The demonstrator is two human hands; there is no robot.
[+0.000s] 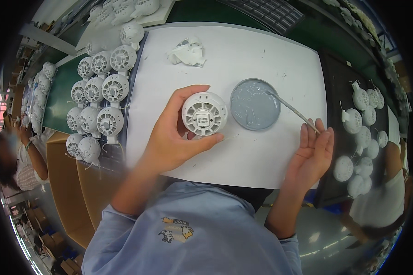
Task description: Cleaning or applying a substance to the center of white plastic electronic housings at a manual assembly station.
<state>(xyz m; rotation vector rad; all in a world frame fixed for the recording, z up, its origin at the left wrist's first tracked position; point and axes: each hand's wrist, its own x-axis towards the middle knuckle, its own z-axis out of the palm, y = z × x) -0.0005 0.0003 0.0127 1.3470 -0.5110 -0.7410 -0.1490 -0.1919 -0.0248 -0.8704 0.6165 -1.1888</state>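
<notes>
My left hand [163, 142] is closed around a round white plastic housing [219, 114], thumb below and fingers above. Its upturned face has a ring of slots around a small square label. Just right of it, on the white sheet, stands a shallow round dish [257, 117] of glossy grey paste. Between thumb and fingers, my right hand [307, 158] pinches the lower end of a thin grey stick [291, 108]. The stick slants up to the left, its tip over the paste near the dish's right side; whether the tip touches the paste, I cannot tell.
A crumpled white tissue [188, 52] lies at the sheet's far left. Several similar housings [116, 87] stand in rows on the left, and several white round parts [352, 121] lie on a dark tray [337, 91] at right. Other people [381, 201] sit on both sides.
</notes>
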